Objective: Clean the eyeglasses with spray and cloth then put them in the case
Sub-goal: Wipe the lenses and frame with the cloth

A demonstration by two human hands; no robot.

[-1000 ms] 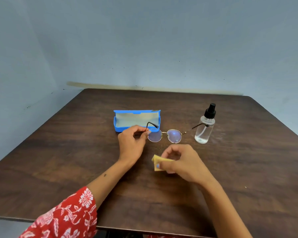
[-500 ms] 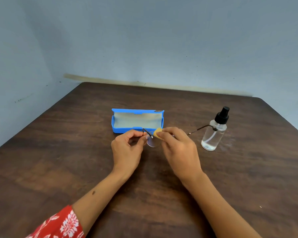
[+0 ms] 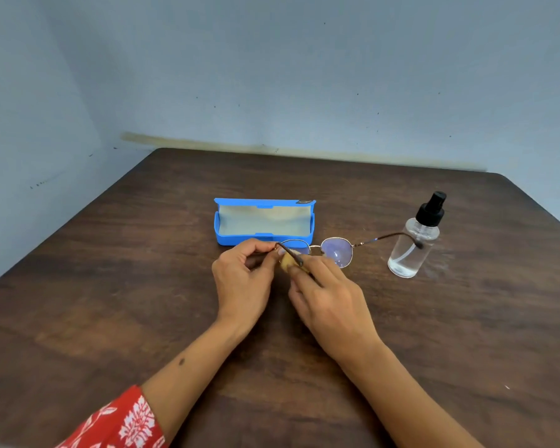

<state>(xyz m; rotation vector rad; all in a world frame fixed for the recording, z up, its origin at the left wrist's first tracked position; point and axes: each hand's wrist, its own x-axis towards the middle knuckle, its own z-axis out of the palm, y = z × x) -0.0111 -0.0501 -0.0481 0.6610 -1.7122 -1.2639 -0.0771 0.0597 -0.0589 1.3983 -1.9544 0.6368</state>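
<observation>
Left hand [image 3: 243, 279] pinches eyeglasses [image 3: 337, 252]; right hand [image 3: 328, 294] presses cloth [image 3: 288, 263].

1. Left hand [image 3: 243, 279] sits just left of the eyeglasses [image 3: 320, 250], thumb and forefinger pinching the frame's left corner, other fingers curled.
2. Right hand [image 3: 328, 295] lies just below the eyeglasses, fingertips pinching a yellow cloth [image 3: 287, 262] against the left lens.
3. Both forearms angle inward toward the eyeglasses; the left wears a red floral sleeve [image 3: 123, 421].
</observation>
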